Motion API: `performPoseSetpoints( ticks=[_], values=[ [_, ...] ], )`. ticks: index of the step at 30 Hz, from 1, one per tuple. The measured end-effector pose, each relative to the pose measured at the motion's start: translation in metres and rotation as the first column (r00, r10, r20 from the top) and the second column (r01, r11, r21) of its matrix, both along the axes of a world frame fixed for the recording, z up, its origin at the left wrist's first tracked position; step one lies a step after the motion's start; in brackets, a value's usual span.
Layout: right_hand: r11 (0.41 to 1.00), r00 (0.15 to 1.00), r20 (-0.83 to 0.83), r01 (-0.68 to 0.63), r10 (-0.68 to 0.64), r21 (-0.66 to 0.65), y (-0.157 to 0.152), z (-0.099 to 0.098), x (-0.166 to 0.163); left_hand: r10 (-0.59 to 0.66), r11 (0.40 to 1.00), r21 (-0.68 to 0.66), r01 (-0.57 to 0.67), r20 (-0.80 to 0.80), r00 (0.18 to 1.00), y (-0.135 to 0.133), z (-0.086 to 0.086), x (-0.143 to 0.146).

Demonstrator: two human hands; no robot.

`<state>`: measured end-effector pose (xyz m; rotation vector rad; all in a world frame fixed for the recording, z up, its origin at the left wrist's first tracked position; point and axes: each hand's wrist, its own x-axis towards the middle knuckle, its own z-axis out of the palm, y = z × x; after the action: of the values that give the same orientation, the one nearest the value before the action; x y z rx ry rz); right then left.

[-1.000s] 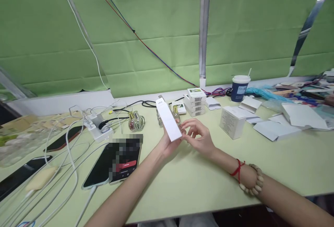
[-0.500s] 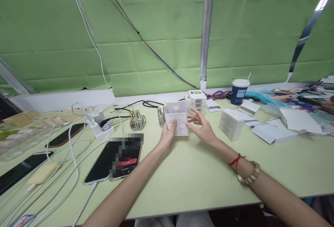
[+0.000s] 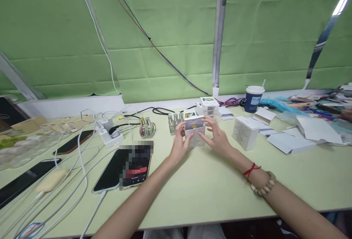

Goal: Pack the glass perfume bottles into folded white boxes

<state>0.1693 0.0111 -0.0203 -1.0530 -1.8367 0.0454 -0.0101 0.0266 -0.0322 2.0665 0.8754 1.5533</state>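
Between both hands is a white printed carton (image 3: 195, 140) with its top flap raised. A round gold cap (image 3: 194, 126) shows inside it. My left hand (image 3: 180, 143) grips the carton's left side, thumb on the front. On the right side, my right hand (image 3: 216, 136) holds it too, with the thumb at the front and fingers near the flap. Several small glass bottles (image 3: 175, 121) with silver caps stand just behind my left hand. A closed white carton (image 3: 245, 132) stands to the right of my right hand.
Small boxes (image 3: 209, 104) are stacked behind the hands. A blue paper cup (image 3: 253, 99) stands at the back right, near flattened white cartons (image 3: 288, 142). Phones (image 3: 110, 171), cables and a power strip (image 3: 110, 136) lie on the left. Round glass bottles (image 3: 147, 128) stand beside the strip.
My right hand has closed in on the carton and now holds it along with my left. The carton has moved slightly right, and its open top now faces me more.
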Motion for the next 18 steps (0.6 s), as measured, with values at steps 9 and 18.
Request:
performPoseSetpoints(
  ticks=[9, 18],
  values=[
    [0.995, 0.987, 0.138, 0.089, -0.081, -0.054, -0.005, 0.006, 0.001, -0.088, 0.981, -0.174, 0.086, -0.006, 0.996, -0.004, 0.011, -0.004],
    [0.994, 0.989, 0.116, 0.101, -0.096, -0.044, -0.006, 0.009, 0.003, -0.158, 0.962, -0.22, 0.163, 0.04, 0.987, -0.003, 0.014, -0.005]
  ],
)
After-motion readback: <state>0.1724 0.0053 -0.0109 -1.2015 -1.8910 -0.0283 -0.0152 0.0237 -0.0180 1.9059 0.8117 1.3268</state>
